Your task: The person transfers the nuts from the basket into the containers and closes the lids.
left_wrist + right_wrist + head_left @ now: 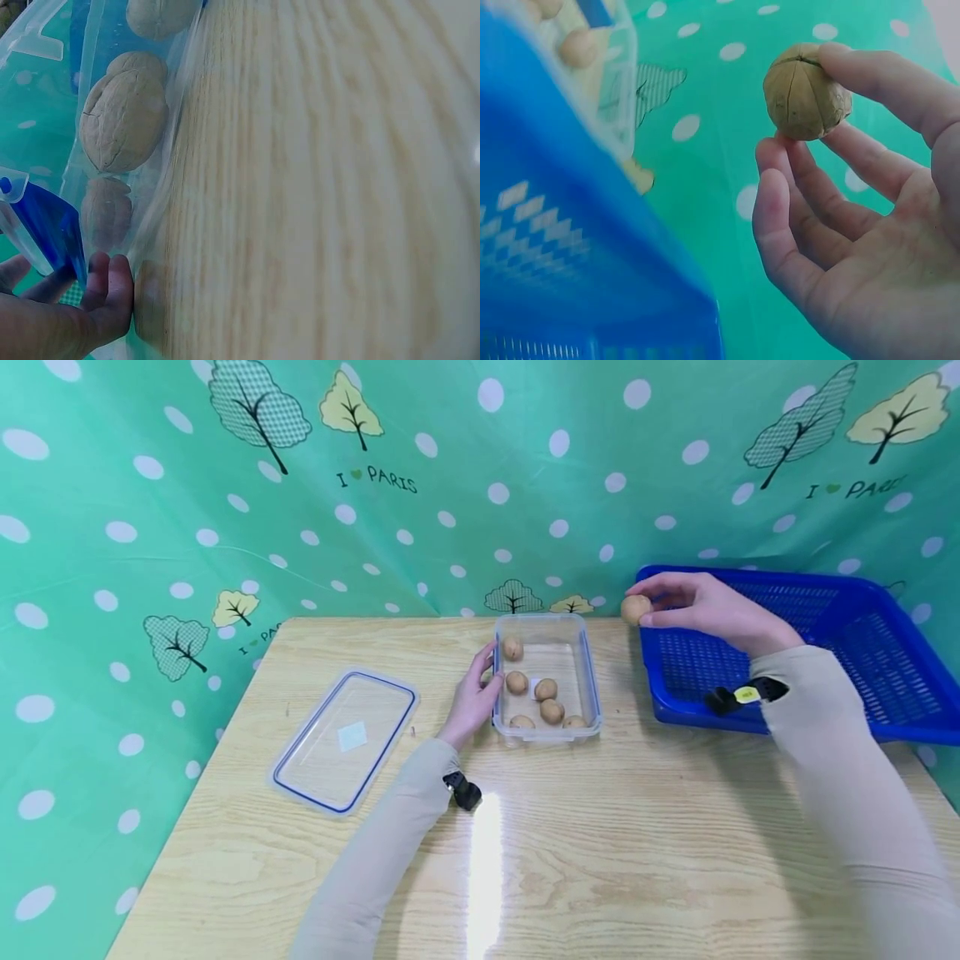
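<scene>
A walnut (804,94) with a visible seam is pinched between the thumb and fingertips of my right hand (701,606), raised near the blue basket's left rim. My left hand (474,697) touches the left wall of a clear plastic container (592,693), its fingers along the outside beside a blue latch flap (49,232). Inside the container lie several walnuts (552,711), mostly in its near and left parts. Through the clear wall, the left wrist view shows walnuts (125,120) close up.
On the table (600,843), a clear lid with a blue seal (310,739) lies left of the container. The blue basket (663,710) stands at the right; the right arm crosses over its near rim. Behind hangs a green dotted cloth (450,468).
</scene>
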